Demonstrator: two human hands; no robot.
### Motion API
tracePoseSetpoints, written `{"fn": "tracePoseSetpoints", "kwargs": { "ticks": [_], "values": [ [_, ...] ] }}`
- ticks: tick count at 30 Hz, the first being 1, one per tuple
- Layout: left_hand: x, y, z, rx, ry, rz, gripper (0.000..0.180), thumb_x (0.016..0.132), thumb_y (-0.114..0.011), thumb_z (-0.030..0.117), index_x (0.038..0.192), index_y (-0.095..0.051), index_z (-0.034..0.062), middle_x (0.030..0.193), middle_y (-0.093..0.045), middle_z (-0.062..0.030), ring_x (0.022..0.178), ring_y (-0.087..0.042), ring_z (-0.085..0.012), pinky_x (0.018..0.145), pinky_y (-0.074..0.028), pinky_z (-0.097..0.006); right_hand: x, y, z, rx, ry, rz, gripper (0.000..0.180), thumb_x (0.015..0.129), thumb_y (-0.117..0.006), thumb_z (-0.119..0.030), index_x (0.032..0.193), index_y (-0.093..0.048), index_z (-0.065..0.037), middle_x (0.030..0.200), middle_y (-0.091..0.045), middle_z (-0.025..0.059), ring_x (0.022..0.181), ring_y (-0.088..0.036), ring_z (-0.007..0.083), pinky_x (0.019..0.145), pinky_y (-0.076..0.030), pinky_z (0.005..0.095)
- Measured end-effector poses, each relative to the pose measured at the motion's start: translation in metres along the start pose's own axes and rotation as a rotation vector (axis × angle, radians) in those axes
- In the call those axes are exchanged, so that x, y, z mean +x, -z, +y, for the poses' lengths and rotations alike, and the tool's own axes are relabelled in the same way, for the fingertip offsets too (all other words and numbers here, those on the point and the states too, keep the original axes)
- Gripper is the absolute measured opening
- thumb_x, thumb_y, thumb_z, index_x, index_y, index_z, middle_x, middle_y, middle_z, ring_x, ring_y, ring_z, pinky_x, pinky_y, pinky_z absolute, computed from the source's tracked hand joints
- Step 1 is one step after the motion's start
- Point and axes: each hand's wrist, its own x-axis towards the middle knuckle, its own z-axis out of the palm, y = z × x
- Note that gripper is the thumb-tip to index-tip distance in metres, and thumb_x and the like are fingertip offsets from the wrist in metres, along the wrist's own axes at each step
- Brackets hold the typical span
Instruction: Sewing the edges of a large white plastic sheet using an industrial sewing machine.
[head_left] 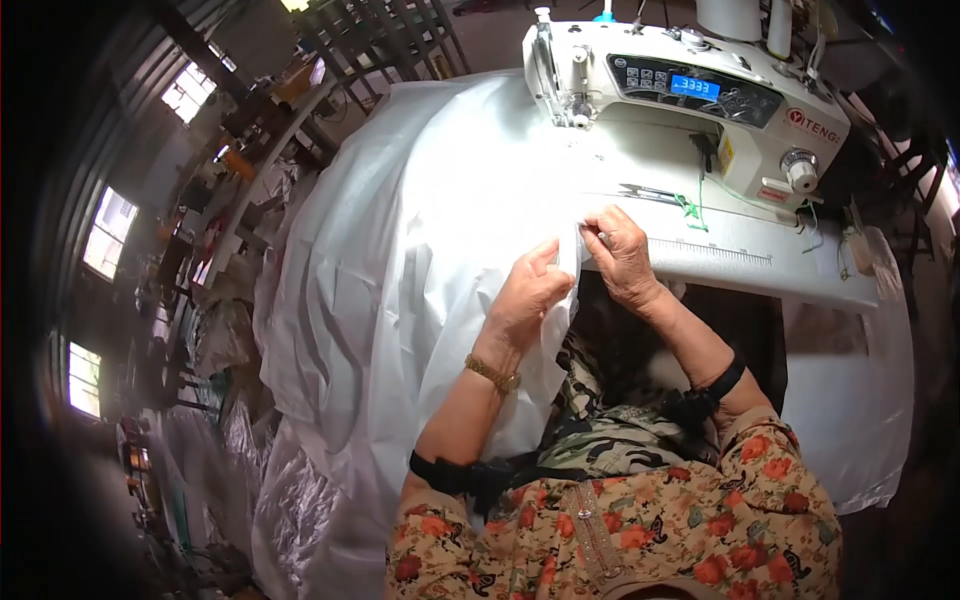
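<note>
A large sheet of white fabric [340, 230] spreads over the left side of the sewing table and hangs down past its front edge. My left hand [535, 290] pinches the fabric near its right edge, just in front of the table. Close beside it, my right hand [622, 255] grips the same edge between thumb and fingers, a narrow strip of the cloth standing up between both hands. Beyond them stands a white sewing machine [640, 80] with a lit blue display; its needle area [578, 115] is above the bright work surface, apart from the cloth edge I hold.
Thread snips [650, 193] and a tangle of green thread [690, 208] lie on the table right of the fabric. A ruler scale [715, 250] runs along the table's front edge. A clear plastic sheet [850, 400] hangs at the right. Crumpled plastic [290, 500] lies lower left.
</note>
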Motion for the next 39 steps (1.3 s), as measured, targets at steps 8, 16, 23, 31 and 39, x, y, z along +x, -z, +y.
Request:
{"fn": "tracePoseSetpoints", "kwargs": {
  "ticks": [8,16,23,31,39],
  "values": [
    [0.008,0.012,-0.010,0.044,0.002,0.024,0.081,0.084,-0.060,0.001,0.148,-0.013,-0.0185,0.071,-0.045,0.0080,0.060,-0.040,0.0002,0.054,-0.033,-0.015,0.005,-0.001,-0.002,-0.219,0.207,-0.068,0.018,0.083,-0.065,-0.003,0.101,-0.062,-0.005,0.088,-0.061,0.0115,0.082,-0.059,0.0323,0.073,-0.047,0.0396],
    [0.016,0.004,0.010,0.267,0.063,0.026,0.069,0.086,-0.060,0.006,0.144,-0.030,-0.0181,0.074,-0.048,0.0068,0.062,-0.041,0.0002,0.055,-0.034,-0.017,0.002,-0.003,-0.003,-0.309,0.275,-0.043,0.023,0.080,-0.066,-0.002,0.102,-0.061,-0.006,0.084,-0.058,0.0099,0.078,-0.058,0.0305,0.069,-0.044,0.0401],
    [0.031,0.015,-0.014,0.265,-0.097,0.167,0.046,0.090,-0.060,0.008,0.129,-0.052,-0.0169,0.101,-0.065,-0.0054,0.094,-0.057,-0.0061,0.083,-0.046,-0.020,0.001,-0.007,0.002,-0.265,0.316,-0.017,0.026,0.078,-0.066,0.000,0.102,-0.061,-0.008,0.084,-0.059,0.0085,0.077,-0.058,0.0291,0.068,-0.044,0.0396],
    [0.045,0.024,-0.014,0.024,-0.111,0.165,0.025,0.091,-0.063,0.015,0.099,-0.065,-0.0092,0.091,-0.063,0.0003,0.085,-0.054,-0.0033,0.073,-0.045,-0.019,0.004,-0.011,-0.001,-0.363,0.456,-0.029,0.026,0.078,-0.066,0.002,0.102,-0.061,-0.006,0.087,-0.060,0.0092,0.079,-0.059,0.0283,0.071,-0.048,0.0389],
    [0.057,0.028,0.017,0.901,-0.350,0.397,0.018,0.083,-0.064,0.014,0.075,-0.064,-0.0024,0.062,-0.058,-0.0017,0.057,-0.048,-0.0061,0.053,-0.040,-0.026,0.003,-0.016,0.010,-0.252,-0.083,0.055,0.033,0.086,-0.067,-0.021,0.109,-0.061,0.003,0.103,-0.063,0.0213,0.097,-0.059,0.0393,0.087,-0.047,0.0445]
  ]
}}
